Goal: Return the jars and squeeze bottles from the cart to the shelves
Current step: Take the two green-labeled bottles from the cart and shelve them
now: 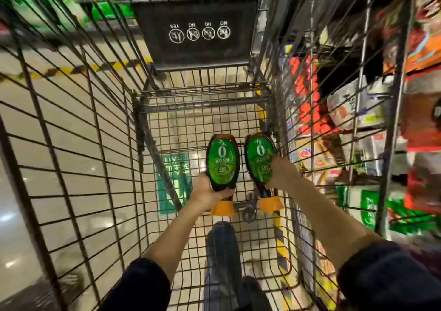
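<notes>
Both my arms reach down into a wire shopping cart (78,143). My left hand (206,192) grips a dark squeeze bottle (223,162) with a green oval label and an orange cap pointing toward me. My right hand (282,171) grips a matching squeeze bottle (259,160) just to its right, also cap toward me. The two bottles are side by side, a little above the cart's wire floor near its far end. No other jars or bottles show in the cart.
The cart's black child-seat flap (198,31) with warning icons stands at the far end. Store shelves (358,120) with colourful packets run close along the cart's right side. Beige floor with yellow-black tape lies on the left. My legs show below the cart floor.
</notes>
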`<state>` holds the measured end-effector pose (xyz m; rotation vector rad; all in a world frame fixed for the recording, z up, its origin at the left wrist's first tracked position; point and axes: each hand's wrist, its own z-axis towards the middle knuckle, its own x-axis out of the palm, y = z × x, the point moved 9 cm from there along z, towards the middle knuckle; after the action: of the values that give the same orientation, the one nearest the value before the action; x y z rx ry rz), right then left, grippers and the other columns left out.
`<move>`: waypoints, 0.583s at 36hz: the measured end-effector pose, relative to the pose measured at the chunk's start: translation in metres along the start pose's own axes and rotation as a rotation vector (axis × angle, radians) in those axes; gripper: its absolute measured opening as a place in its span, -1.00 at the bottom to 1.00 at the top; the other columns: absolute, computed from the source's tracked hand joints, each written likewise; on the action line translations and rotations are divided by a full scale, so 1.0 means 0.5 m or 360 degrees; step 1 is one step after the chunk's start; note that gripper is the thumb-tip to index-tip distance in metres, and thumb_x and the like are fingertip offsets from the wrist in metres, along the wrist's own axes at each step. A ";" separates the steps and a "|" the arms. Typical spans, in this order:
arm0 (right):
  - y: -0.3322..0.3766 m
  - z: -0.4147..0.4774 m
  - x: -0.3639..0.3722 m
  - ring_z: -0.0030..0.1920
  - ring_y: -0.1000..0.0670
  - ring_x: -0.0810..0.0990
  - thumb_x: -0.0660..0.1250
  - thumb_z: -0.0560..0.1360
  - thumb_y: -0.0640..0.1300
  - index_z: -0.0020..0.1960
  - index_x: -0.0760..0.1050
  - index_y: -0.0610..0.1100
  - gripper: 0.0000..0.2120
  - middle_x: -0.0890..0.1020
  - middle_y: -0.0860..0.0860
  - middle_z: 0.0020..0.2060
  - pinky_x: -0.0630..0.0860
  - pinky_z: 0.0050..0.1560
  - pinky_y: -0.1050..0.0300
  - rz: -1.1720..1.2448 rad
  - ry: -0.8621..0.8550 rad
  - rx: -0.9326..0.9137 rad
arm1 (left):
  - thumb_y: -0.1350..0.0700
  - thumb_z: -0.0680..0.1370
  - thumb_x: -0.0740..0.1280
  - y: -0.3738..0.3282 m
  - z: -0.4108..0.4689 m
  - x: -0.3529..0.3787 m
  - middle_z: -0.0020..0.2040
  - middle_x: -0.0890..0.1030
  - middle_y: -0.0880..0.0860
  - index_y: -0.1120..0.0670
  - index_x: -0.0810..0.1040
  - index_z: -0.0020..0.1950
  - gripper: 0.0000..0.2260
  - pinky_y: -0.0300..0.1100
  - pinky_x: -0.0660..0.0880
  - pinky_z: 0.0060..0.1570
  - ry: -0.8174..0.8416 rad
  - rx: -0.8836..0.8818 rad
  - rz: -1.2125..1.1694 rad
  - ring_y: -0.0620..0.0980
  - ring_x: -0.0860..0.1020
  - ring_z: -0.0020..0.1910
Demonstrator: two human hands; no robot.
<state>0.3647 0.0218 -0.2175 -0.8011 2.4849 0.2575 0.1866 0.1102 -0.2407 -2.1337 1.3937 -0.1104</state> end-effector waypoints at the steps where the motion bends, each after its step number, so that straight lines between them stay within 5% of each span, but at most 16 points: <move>1: -0.002 0.003 -0.002 0.29 -0.13 0.45 0.50 0.36 -0.08 0.38 0.23 -0.31 -0.26 0.43 -0.19 0.28 0.44 0.22 0.10 -0.0002 -0.0016 0.0013 | 0.16 0.37 0.52 0.000 -0.004 -0.006 0.13 0.47 0.03 0.18 0.31 0.32 -0.40 -0.25 0.38 0.10 -0.0005 0.0004 -0.0013 -0.04 0.43 0.17; 9: -0.005 0.011 0.001 0.29 -0.15 0.43 0.54 0.31 -0.12 0.38 0.21 -0.34 -0.21 0.41 -0.21 0.26 0.43 0.29 0.05 0.0112 -0.0045 0.0148 | 0.10 0.35 0.54 0.019 -0.027 -0.039 0.25 0.47 0.08 0.14 0.22 0.37 -0.28 -0.06 0.42 0.27 0.0044 -0.0067 -0.0119 0.04 0.43 0.25; 14: -0.008 0.016 0.016 0.37 -0.18 0.34 0.59 0.23 -0.06 0.42 0.10 -0.32 -0.02 0.36 -0.21 0.33 0.33 0.35 0.01 0.0449 -0.0051 0.0161 | 0.16 0.38 0.51 0.010 -0.043 -0.048 0.09 0.40 -0.05 0.14 0.19 0.42 -0.28 -0.19 0.39 0.18 0.0035 -0.0057 -0.0249 -0.09 0.37 0.14; 21: -0.014 0.029 0.057 0.41 -0.22 0.29 0.63 0.16 -0.17 0.47 0.01 -0.25 0.09 0.35 -0.20 0.37 0.30 0.40 -0.15 0.0947 0.0064 0.0283 | 0.17 0.41 0.48 0.001 -0.054 -0.051 0.29 0.43 0.07 0.13 0.15 0.46 -0.27 -0.22 0.37 0.13 0.0062 -0.0074 -0.0313 -0.11 0.33 0.13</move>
<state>0.3552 0.0071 -0.2450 0.0208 2.6811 0.2192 0.1649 0.1207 -0.2126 -2.3149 1.2154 -0.1988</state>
